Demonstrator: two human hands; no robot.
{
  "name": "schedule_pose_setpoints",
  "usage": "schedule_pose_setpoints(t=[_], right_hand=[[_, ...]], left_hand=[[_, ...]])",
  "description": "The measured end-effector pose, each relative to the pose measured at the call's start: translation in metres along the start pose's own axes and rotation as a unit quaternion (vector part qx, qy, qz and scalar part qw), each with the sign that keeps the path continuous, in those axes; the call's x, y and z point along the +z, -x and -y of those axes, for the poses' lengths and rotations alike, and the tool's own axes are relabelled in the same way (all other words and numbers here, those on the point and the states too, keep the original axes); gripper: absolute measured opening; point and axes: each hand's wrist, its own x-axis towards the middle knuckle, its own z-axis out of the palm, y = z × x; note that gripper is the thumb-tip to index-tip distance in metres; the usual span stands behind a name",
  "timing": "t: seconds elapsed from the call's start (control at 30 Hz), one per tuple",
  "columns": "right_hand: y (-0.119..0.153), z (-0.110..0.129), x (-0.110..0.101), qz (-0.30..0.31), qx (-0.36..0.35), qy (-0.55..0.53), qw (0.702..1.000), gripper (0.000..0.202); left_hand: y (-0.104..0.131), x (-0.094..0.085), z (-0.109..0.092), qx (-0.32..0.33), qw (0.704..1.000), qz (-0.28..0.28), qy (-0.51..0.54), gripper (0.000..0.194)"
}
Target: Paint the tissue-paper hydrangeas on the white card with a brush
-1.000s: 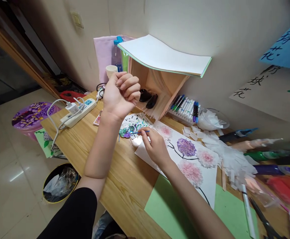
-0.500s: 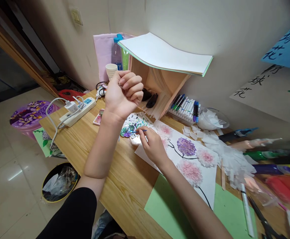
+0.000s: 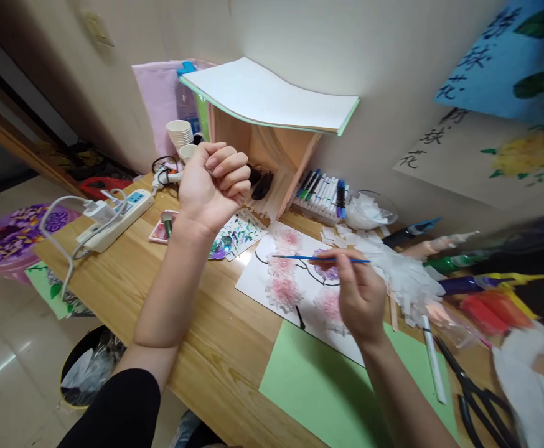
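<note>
My right hand [image 3: 363, 302] pinches a slim blue paintbrush [image 3: 300, 257] over a white sheet [image 3: 253, 283]; its tip points left, and I cannot tell whether it touches the paper. Pink fluffy flowers [image 3: 284, 291], a purple flower [image 3: 327, 272] partly behind my fingers and dark painted stems are on that sheet. A green sheet [image 3: 309, 386] lies under its near edge. My left hand [image 3: 213, 183] is raised, palm up, its fingers curled in with nothing seen in them. Behind that wrist lies a paint-spotted paper [image 3: 248, 231] with green and purple paint [image 3: 221, 246].
A power strip [image 3: 117, 221] with cables sits at the left table edge. Marker pens [image 3: 321, 194] and a bowl of white paper scraps [image 3: 370, 211] stand at the back. Along the right are paint bottles [image 3: 459, 264], a white marker [image 3: 434, 361] and black scissors [image 3: 472, 392].
My right hand has moved right with the paintbrush, from the paint-spotted paper to above the flower sheet. My left hand keeps its curled pose. The view has turned to the right.
</note>
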Motion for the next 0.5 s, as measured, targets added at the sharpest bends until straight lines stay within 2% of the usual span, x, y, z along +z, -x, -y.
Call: schedule_pose_setpoints(t=[0.13,0.23,0.37,0.5], right_hand=[[0.004,-0.021,-0.061,-0.164,0.016,0.06,0.985,0.03],[0.007,-0.035,-0.089,-0.223,0.028,0.1,0.969,0.032],[0.011,-0.046,-0.098,-0.177,0.018,0.151,0.972,0.03],[0.013,-0.049,-0.095,-0.118,0.007,0.175,0.977,0.025]], left_hand=[[-0.006,0.008,0.025,-0.075,0.997,0.015,-0.016,0.042],[-0.01,0.013,0.045,-0.14,0.99,0.023,-0.021,0.04],[-0.012,0.014,0.063,-0.194,0.981,0.021,-0.023,0.038],[-0.013,0.014,0.068,-0.2,0.979,0.022,-0.024,0.037]])
